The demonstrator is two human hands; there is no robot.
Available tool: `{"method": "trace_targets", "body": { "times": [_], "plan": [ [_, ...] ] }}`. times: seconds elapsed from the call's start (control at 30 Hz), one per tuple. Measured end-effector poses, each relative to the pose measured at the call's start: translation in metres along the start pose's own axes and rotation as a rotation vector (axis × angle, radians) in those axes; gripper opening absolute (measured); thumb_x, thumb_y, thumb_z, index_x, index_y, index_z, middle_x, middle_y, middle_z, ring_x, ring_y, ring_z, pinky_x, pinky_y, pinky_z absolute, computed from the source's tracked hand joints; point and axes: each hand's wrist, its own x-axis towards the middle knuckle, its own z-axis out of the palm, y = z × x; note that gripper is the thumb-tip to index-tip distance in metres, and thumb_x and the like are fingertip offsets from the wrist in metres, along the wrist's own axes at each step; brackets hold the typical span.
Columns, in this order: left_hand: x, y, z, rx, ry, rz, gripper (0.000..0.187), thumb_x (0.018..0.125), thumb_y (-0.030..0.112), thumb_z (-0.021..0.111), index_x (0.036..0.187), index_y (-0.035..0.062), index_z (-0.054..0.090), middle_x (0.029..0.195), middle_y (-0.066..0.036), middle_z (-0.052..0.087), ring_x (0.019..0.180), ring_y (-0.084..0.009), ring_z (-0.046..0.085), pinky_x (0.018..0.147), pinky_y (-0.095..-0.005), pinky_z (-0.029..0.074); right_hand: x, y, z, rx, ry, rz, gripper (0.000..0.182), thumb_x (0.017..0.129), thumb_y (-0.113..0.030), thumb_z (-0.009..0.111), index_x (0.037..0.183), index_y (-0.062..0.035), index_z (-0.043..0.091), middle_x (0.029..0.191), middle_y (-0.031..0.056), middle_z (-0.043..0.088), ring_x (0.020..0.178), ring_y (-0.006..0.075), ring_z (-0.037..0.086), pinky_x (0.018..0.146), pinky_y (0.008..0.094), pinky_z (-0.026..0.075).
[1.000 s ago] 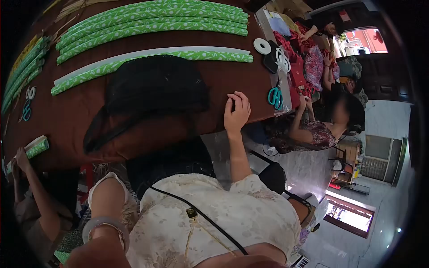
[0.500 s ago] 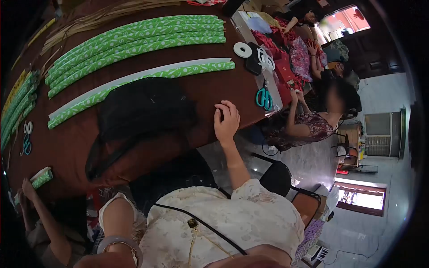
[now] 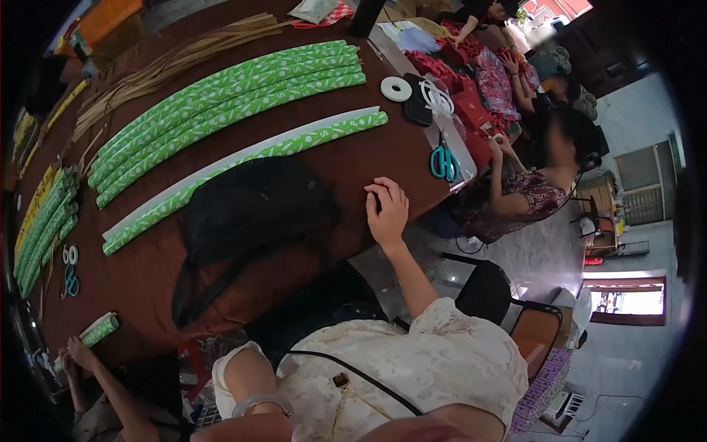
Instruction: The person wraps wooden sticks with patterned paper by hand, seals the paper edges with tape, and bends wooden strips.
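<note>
My right hand (image 3: 388,212) rests on the brown-covered table (image 3: 294,272) near its edge, fingers apart and slightly bent, holding nothing. To its left lies a black bag (image 3: 254,202) with a strap. Beyond the bag is a green patterned roll (image 3: 243,177) with a white edge, and past that several green rolls (image 3: 228,110) lie side by side. Teal-handled scissors (image 3: 444,160) are beyond my hand, near a white tape roll (image 3: 396,89) and a black phone (image 3: 417,103). My left hand is out of sight; only that arm, with a bracelet, shows at the bottom.
A co-worker's hands (image 3: 77,353) are by a short green roll (image 3: 99,330) at lower left. More scissors (image 3: 71,283) and bundled rolls (image 3: 48,228) lie nearby. People sit by red fabric (image 3: 468,103) at upper right. A black chair (image 3: 482,287) stands beside the table.
The camera view has shifted, so the table and its items appear moved and turned slightly. My right hand stays on the table in much the same pose.
</note>
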Motion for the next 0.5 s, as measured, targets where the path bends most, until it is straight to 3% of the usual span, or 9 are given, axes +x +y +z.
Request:
{"method": "trace_targets", "body": {
  "times": [0.5],
  "plan": [
    [0.0, -0.025, -0.008, 0.019, -0.031, 0.011, 0.022, 0.085, 0.024, 0.049, 0.091, 0.0034, 0.056, 0.096, -0.012, 0.053, 0.091, -0.0287, 0.05, 0.077, -0.0391, 0.042, 0.0, -0.001, -0.001, 0.007, 0.008, 0.016, 0.012, 0.075, -0.011, 0.057, 0.087, -0.013, 0.058, 0.102, 0.0023, 0.053, 0.093, 0.0216, 0.051, 0.079, 0.0347, 0.038]
  ]
}}
